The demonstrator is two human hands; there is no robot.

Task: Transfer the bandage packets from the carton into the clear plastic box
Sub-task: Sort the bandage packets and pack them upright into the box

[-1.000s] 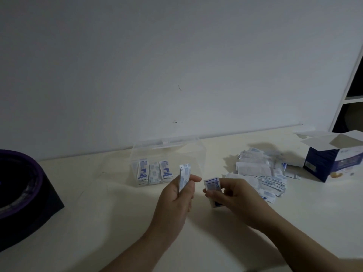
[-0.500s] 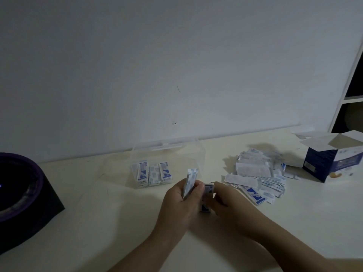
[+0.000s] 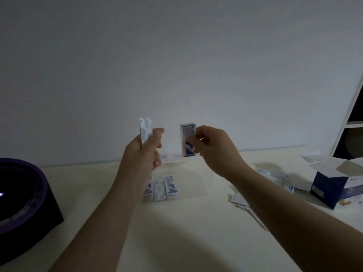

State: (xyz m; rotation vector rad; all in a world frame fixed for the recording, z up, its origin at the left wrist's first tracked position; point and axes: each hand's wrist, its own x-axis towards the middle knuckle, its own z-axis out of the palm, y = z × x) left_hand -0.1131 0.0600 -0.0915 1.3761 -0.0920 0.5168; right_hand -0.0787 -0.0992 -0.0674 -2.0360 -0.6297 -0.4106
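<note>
**You hold two small stacks of bandage packets, one in each hand, above the clear box (image 3: 196, 186).**

Your left hand (image 3: 144, 154) pinches a thin sheaf (image 3: 145, 130) edge-on between thumb and curled fingers. Your right hand (image 3: 213, 149) grips a squared stack (image 3: 186, 140) by its side. Inside the box, three packets (image 3: 161, 187) stand side by side at its left end. Lower each stack upright and slot it beside that row, edges aligned, so nothing fans out. Right of the box lie loose packets (image 3: 275, 176), and beyond them the carton (image 3: 330, 186), flaps open, its contents hidden.
</note>
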